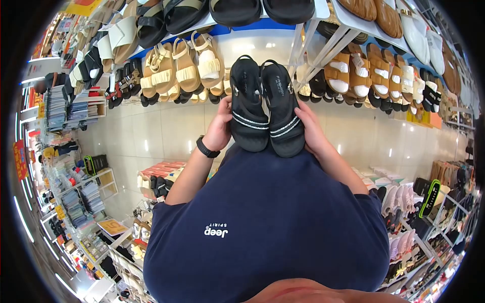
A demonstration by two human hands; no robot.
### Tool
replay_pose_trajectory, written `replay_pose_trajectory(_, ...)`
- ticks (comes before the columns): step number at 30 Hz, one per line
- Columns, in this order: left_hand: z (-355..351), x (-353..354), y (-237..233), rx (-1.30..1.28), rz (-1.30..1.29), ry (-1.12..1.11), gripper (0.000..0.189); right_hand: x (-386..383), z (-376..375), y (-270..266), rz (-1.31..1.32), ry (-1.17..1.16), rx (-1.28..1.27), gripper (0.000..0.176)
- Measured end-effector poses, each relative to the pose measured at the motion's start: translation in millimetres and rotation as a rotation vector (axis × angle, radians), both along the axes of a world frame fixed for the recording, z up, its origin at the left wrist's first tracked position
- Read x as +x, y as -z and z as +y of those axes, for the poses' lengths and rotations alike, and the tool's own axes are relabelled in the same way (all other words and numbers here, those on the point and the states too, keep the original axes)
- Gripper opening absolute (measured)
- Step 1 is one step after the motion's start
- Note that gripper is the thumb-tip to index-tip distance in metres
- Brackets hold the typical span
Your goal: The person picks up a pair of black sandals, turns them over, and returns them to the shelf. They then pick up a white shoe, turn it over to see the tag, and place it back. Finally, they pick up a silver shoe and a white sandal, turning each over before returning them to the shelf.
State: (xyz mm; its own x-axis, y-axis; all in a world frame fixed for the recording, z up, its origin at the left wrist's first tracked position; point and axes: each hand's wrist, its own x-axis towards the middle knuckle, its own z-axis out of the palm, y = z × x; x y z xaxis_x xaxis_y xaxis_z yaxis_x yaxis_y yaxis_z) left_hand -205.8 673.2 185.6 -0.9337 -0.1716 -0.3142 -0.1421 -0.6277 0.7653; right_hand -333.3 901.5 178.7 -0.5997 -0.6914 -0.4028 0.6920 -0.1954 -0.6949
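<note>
Two black sandals stand side by side in front of my chest, soles toward me at the toes and heel straps up. My left hand (220, 126), with a black band on its wrist, grips the outer edge of the left sandal (251, 129). Around the outer side of the right sandal (284, 129) my right hand (309, 127) is closed. Each sandal has two pale, glittery strips over the toe strap and lettering on its insole. Most of my fingers are hidden behind the sandals.
Ahead, a rack carries beige sandals (187, 70) on the left and brown sandals (380, 73) on the right. Black sandals (235, 11) sit on the upper shelf. White shelf supports (328, 55) slant near the right sandal. Shelves of goods stand on both sides over tiled floor (161, 126).
</note>
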Motion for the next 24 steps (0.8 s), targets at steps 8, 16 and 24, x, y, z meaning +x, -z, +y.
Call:
replay_pose_trajectory(8,26.1,8.6,-3.6,-0.006,0.062,0.02,0.097,-6.3,18.2,-2.9,0.196,-0.124,-0.001,0.059)
replay_pose_trajectory(16,24.2,19.4,23.5,0.039,-0.067,-0.062,0.073,-7.4,26.0,-12.6,0.077,-0.236,-0.084,0.08)
replay_pose_trajectory(24,0.1,-15.1,72.5,0.294,-0.088,-0.298,0.06,-33.3,-10.5,57.5,-0.231,-0.105,-0.149,0.066)
